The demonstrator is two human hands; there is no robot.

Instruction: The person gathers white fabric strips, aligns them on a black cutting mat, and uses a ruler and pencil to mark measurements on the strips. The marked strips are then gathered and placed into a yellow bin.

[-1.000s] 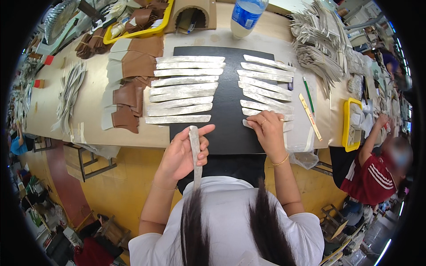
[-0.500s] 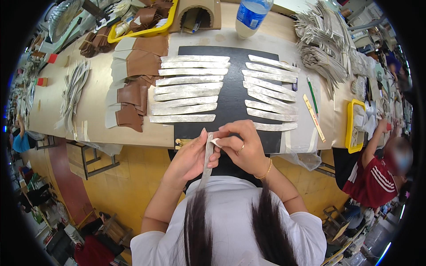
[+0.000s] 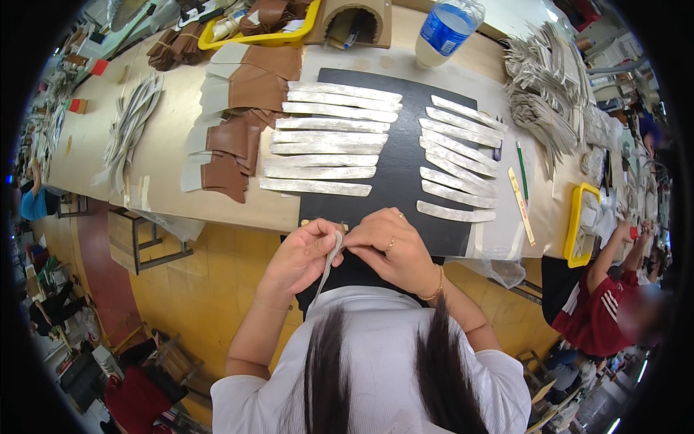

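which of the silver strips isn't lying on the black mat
The silver strip pinched between the left hand and right hand, hanging at the table's near edge. All the others lie flat in two columns on the black mat.

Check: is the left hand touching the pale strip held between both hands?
Touching. The head view shows the left hand pinching the pale strip at its top end, where the right hand meets it.

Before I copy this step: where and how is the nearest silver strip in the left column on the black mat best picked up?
Judging by its pose, grip the nearest silver strip at its right end, coming from the table's near edge. It lies flat and crosswise on the black mat, and that end sits closest to both hands; pinching thumb over finger should lift it.
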